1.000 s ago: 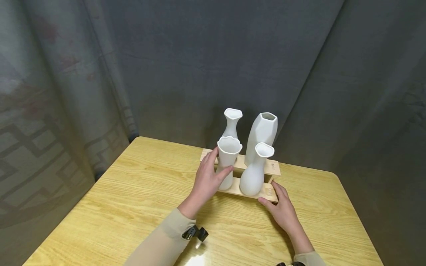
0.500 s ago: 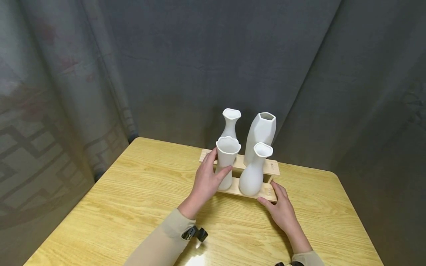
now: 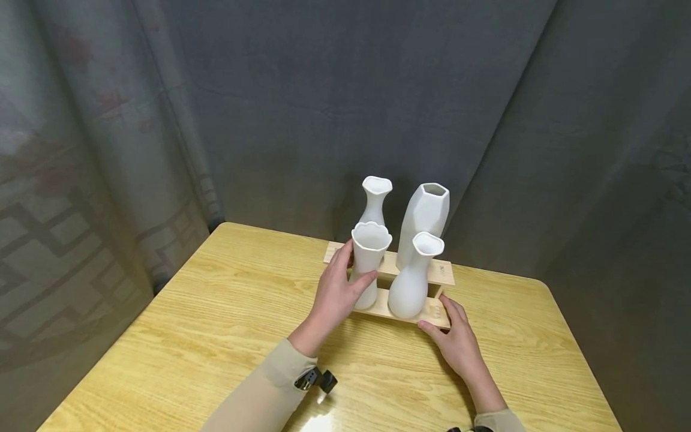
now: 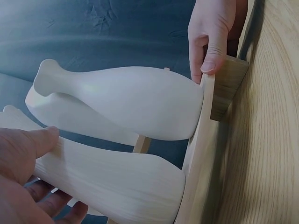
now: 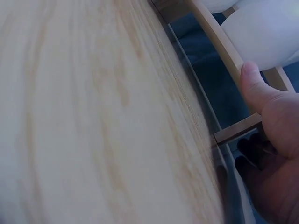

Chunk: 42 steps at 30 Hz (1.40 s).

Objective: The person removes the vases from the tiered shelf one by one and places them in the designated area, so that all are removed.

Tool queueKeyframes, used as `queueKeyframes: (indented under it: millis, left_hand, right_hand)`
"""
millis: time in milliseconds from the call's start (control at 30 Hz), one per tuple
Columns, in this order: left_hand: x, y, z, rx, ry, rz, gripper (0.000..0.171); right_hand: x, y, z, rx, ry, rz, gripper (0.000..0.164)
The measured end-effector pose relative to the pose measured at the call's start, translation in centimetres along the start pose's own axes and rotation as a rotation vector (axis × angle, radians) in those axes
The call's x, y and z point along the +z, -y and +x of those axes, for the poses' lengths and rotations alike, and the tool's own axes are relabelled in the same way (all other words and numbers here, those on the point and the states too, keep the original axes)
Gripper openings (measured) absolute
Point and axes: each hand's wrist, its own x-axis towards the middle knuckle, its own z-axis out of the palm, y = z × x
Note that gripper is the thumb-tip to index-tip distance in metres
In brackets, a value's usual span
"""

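Observation:
A white scalloped-rim vase (image 3: 369, 258) stands at the left of the lower shelf of a two-tier wooden stand (image 3: 441, 273). My left hand (image 3: 333, 291) holds it around its body, thumb on the near side and fingers behind, as the left wrist view also shows. At the shelf's right end, my right hand (image 3: 459, 342) grips the board's corner, with the thumb (image 5: 252, 77) on its front edge and the fingers around the end. Beside the scalloped vase sits a white round-bellied vase (image 3: 408, 291) with a flared neck, close to the right thumb.
On the upper shelf behind are a narrow-necked white vase (image 3: 375, 204), partly hidden, and a tall faceted white vase (image 3: 426, 216). The stand is near the back edge of a wood-grain table (image 3: 243, 288). Grey curtains (image 3: 345, 108) hang behind and beside the table.

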Motion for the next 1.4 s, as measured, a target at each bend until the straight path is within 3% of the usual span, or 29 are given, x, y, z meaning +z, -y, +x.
queueKeyframes:
  millis: [400, 900, 1133, 1400]
  left_hand:
    - [0.1, 0.2, 0.1, 0.007, 0.007, -0.031, 0.083]
    - [0.1, 0.2, 0.1, 0.014, -0.01, -0.009, 0.08]
    - [-1.0, -0.3, 0.3, 0.055, -0.025, -0.044, 0.075]
    - [-2.6, -0.6, 0.4, 0.072, -0.07, -0.009, 0.075]
  right_hand:
    - [0.8, -1.0, 0.2, 0.003, -0.049, 0.108, 0.096]
    - [1.0, -1.3, 0.1, 0.014, -0.042, 0.18, 0.1]
    - [1.0, -1.1, 0.0, 0.032, -0.034, 0.17, 0.102]
    - [1.0, -1.0, -0.2, 0.046, -0.03, 0.176, 0.102]
